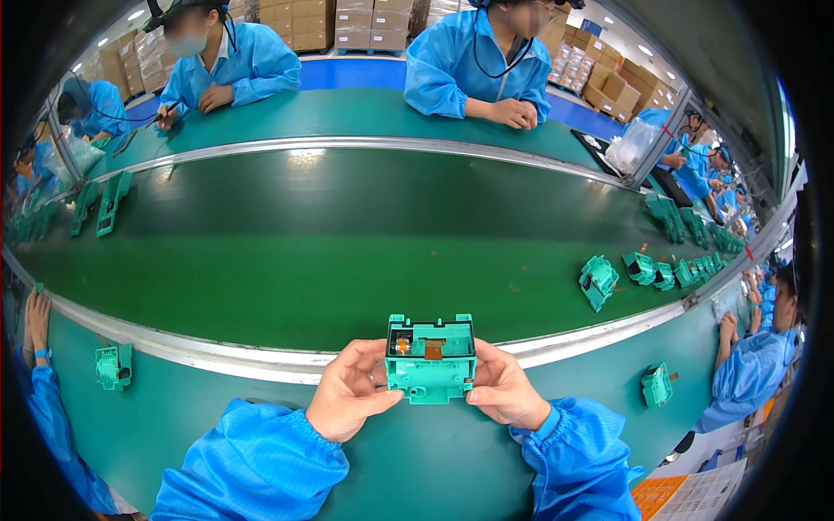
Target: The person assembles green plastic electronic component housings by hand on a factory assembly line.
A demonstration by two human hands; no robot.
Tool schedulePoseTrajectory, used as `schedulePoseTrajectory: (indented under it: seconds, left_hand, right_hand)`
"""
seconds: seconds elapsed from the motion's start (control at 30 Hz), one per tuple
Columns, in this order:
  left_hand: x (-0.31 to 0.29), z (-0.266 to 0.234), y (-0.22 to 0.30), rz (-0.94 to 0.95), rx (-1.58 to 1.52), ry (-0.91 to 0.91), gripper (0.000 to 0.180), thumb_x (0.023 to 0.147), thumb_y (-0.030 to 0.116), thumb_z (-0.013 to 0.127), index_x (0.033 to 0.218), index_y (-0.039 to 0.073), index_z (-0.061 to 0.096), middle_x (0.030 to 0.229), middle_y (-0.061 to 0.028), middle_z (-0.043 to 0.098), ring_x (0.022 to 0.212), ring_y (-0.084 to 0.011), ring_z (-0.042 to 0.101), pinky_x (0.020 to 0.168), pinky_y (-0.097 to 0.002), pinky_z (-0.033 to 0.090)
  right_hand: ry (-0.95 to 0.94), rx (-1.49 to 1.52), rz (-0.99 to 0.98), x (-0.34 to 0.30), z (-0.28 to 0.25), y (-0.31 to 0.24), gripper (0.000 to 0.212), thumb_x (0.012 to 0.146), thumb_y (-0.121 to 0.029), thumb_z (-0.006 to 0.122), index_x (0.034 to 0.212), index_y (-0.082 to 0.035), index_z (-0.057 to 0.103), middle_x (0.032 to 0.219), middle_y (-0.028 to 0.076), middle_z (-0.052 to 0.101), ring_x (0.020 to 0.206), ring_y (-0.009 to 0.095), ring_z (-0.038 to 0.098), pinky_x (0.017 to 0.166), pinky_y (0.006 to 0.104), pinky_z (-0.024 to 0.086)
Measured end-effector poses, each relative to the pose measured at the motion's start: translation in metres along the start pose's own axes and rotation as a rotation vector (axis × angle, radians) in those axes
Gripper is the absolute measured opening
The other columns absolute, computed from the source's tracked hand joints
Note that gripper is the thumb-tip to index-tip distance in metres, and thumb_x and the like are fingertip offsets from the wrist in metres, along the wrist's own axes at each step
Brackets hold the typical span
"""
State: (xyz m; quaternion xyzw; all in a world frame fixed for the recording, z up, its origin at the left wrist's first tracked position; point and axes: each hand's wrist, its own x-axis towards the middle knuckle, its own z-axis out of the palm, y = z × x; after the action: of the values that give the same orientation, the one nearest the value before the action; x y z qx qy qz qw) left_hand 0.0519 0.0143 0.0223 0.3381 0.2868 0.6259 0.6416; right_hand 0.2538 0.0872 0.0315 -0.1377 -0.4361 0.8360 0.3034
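Observation:
Between my two hands a teal plastic housing [430, 375] is held upright over the near edge of the bench. Its top has a dark rim, an orange-brown flat ribbon [433, 349] and a small coppery part [402, 345] in the left corner. My left hand [352, 391] grips the left side, thumb on the lower front. The right side is gripped by my right hand [508, 388], its thumb at the lower right corner. The fingers behind the housing are partly hidden.
A green conveyor belt [261, 278] runs across behind a metal rail [217, 354]. Similar housings lie on it at right [598, 282], and on the bench at left [113, 367] and right [658, 385]. Long teal parts [113, 202] sit far left. Co-workers in blue smocks [478, 69] surround the line.

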Motion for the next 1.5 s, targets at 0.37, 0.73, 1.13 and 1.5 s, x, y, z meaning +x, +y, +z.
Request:
schedulePoseTrajectory:
  seconds: [0.37, 0.73, 1.13, 1.5]
  left_hand:
    - [-0.001, -0.004, -0.003, -0.128, -0.068, -0.046, 0.064, 0.071, -0.01, 0.058, 0.128, 0.003, 0.034, 0.12, -0.0113, 0.046, 0.108, -0.0202, 0.045, 0.092, -0.0337, 0.037]
    - [0.0, 0.012, -0.002, -0.122, 0.089, -0.068, 0.095, 0.066, -0.002, 0.07, 0.137, 0.008, 0.008, 0.131, -0.0138, 0.026, 0.123, -0.0247, 0.028, 0.098, -0.0387, 0.029]
    - [0.0, 0.013, -0.001, -0.076, 0.168, -0.078, 0.086, 0.069, -0.002, 0.066, 0.136, 0.009, 0.014, 0.13, -0.0149, 0.029, 0.121, -0.0262, 0.03, 0.094, -0.0425, 0.033]
    - [-0.038, -0.01, 0.065, 0.334, 1.167, 0.259, 0.073, 0.054, 0.013, 0.069, 0.121, 0.0, 0.041, 0.116, -0.0206, 0.045, 0.11, -0.0325, 0.043, 0.094, -0.0377, 0.033]
  right_hand:
    - [0.119, 0.109, -0.053, -0.007, 0.017, 0.008, 0.027, 0.084, -0.008, 0.054, 0.11, -0.002, 0.049, 0.101, 0.005, 0.057, 0.091, 0.012, 0.053, 0.078, 0.026, 0.042]
    - [0.331, -0.246, -0.111, -0.011, 0.036, 0.017, 0.022, 0.087, -0.008, 0.051, 0.106, 0.003, 0.052, 0.088, 0.006, 0.062, 0.076, 0.007, 0.053, 0.068, 0.0203, 0.043]
    - [0.245, -0.36, -0.119, -0.014, 0.038, 0.015, 0.025, 0.088, -0.006, 0.049, 0.111, 0.003, 0.049, 0.094, 0.007, 0.06, 0.085, 0.008, 0.054, 0.075, 0.0225, 0.043]
    - [0.276, -0.712, -0.224, -0.013, 0.028, 0.024, 0.025, 0.083, -0.008, 0.056, 0.106, 0.002, 0.052, 0.092, 0.011, 0.062, 0.087, 0.015, 0.059, 0.078, 0.0267, 0.047]
